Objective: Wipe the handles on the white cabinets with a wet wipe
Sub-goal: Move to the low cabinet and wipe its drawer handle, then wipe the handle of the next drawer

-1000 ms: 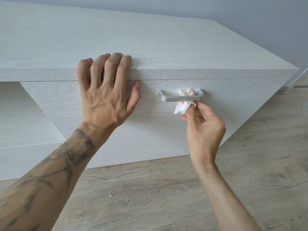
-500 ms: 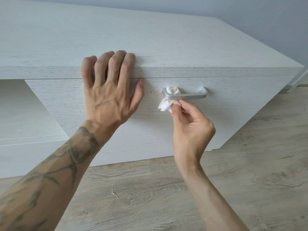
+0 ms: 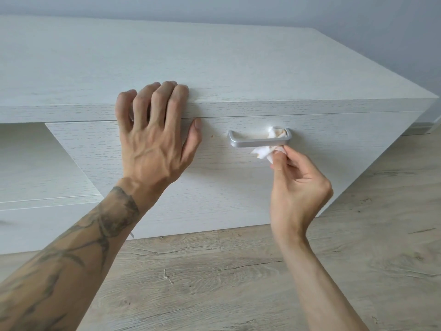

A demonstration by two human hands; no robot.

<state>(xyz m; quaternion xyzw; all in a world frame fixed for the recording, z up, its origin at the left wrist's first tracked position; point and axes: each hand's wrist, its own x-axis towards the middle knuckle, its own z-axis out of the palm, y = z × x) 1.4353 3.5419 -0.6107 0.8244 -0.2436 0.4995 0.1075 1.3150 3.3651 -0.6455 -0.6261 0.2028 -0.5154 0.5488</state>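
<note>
Left hand (image 3: 152, 139): fingers spread and bent over the top edge of the white cabinet (image 3: 214, 68), thumb on the drawer front (image 3: 334, 144), holding nothing. Likely a brace so the drawer stays put.

Right hand (image 3: 298, 187), at the handle's (image 3: 250, 142) 5 o'clock: fingers pinch the wet wipe (image 3: 262, 152). The wipe is threaded behind the bar at its 3 o'clock end, probably to reach the back face. Tan smears on the wipe.

No brand, label or writing visible.
</note>
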